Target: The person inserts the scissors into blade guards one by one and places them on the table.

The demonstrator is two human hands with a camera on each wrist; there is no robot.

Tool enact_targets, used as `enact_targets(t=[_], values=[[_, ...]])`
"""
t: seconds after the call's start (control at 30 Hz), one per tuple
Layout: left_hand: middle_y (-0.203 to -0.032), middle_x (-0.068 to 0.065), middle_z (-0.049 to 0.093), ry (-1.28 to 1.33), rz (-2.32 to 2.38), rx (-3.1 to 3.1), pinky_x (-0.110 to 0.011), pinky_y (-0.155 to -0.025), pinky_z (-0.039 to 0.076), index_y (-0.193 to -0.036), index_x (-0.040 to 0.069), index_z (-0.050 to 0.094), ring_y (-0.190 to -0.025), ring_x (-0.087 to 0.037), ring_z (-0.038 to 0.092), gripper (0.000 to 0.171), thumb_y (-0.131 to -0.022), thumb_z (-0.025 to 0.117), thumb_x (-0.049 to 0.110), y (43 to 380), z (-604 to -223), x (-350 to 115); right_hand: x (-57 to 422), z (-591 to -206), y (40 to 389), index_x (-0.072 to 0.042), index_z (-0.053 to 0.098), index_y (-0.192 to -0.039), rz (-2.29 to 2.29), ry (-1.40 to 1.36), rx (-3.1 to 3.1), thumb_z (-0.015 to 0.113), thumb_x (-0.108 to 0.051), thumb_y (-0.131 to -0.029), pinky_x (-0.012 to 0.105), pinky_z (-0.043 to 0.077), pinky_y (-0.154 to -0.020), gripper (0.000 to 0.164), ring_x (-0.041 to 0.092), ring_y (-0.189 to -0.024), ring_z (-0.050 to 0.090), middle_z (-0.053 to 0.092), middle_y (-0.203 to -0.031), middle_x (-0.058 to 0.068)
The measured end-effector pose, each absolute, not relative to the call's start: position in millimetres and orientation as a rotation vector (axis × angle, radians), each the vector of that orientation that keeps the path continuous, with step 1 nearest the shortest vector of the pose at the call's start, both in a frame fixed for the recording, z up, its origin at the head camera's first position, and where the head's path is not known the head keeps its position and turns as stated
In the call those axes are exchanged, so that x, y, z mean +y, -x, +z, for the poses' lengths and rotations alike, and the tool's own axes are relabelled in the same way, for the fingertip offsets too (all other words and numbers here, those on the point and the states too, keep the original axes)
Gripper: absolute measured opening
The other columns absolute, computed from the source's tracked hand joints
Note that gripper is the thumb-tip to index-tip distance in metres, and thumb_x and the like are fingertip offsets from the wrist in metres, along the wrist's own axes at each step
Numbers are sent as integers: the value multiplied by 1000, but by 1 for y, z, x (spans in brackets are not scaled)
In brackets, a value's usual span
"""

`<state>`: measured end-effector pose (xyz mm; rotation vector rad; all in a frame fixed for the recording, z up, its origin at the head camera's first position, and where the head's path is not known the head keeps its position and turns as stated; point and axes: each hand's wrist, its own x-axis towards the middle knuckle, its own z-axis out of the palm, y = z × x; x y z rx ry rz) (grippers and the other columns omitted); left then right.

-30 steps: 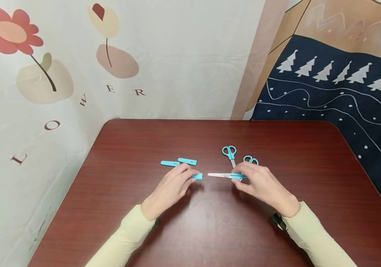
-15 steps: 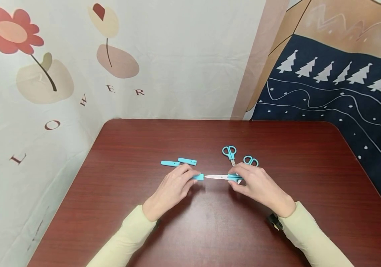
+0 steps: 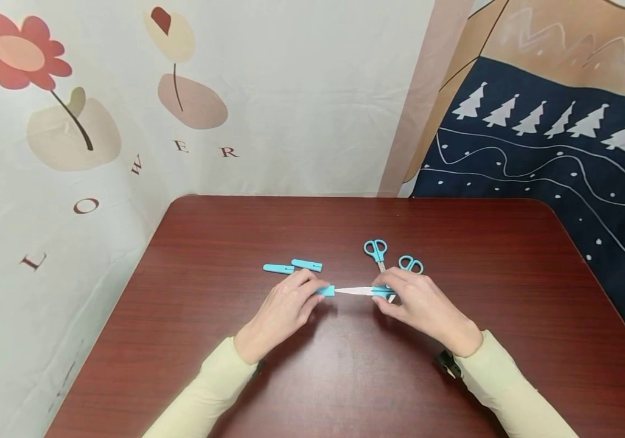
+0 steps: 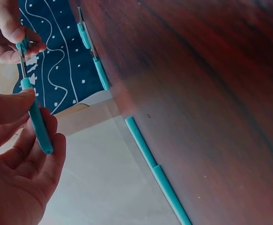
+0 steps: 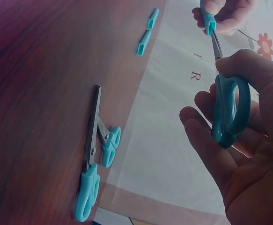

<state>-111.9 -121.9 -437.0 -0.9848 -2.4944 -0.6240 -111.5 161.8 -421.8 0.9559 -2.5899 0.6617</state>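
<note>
Between thumb and fingers my left hand [image 3: 282, 310] pinches a turquoise scissors cover [image 4: 39, 123], its mouth facing right. My right hand [image 3: 427, 306] grips a pair of scissors [image 5: 226, 105] by the turquoise handles, closed blades pointing left. The blade tip sits right at the mouth of the cover, and most of the metal still shows between the hands. In the right wrist view, the scissors' finger loops rest against my curled fingers.
Two more turquoise covers [image 3: 278, 268] lie end to end on the dark red table [image 3: 345, 377], beyond my left hand. Past my right hand lie two other scissors, one pair [image 3: 375, 249] farther back and another pair [image 3: 411, 263] partly hidden. A printed curtain [image 3: 301, 97] hangs behind.
My right hand has moved left with the scissors, bringing the blade tip from a gap away up to the cover's mouth. My left hand has shifted very slightly right.
</note>
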Motion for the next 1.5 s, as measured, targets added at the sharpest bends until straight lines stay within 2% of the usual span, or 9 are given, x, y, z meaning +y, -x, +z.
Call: enact_targets(t=[0.23,0.37,0.5,0.63,1.0,1.5], values=[[-101,4,63,983,-631,-2514,-25,-76,53,-109,16,73,-94,-13,61,21,-88,75,11,110,-437,-120,159,-422,111,-19,68,-96,611,-970,-2552,78,-20,-81,22,50,-59,18,5,-69,56,62,-86,-10],[-102,4,63,977,-623,-2509,-26,-78,53,-108,16,73,-94,-13,61,22,-87,75,9,109,-436,-117,159,-423,112,-20,70,-95,596,-986,-2529,78,-22,-81,26,53,-59,17,4,-75,57,64,-91,-10],[-103,2,63,984,-622,-2488,-28,-86,53,-107,16,73,-100,-16,61,21,-87,75,9,110,-436,-116,158,-423,113,-18,71,-95,609,-1017,-2501,79,-21,-81,26,54,-63,16,4,-78,59,66,-95,-9],[-103,1,62,995,-638,-2473,-31,-92,52,-107,14,73,-102,-18,61,22,-87,75,7,110,-436,-114,155,-423,114,-15,70,-96,632,-1021,-2498,81,-19,-81,22,53,-64,19,4,-75,58,66,-92,-7],[-100,2,61,1013,-686,-2481,-26,-81,49,-108,14,73,-93,-15,55,18,-90,73,10,109,-436,-112,149,-424,112,-13,67,-96,681,-1004,-2541,81,-18,-82,16,49,-59,21,6,-65,58,61,-87,-6],[-100,2,60,1025,-657,-2505,-25,-80,49,-109,13,72,-90,-15,54,17,-92,71,11,108,-437,-107,145,-427,110,-13,66,-98,656,-1004,-2536,82,-20,-80,17,51,-62,25,4,-71,54,63,-90,-5]])
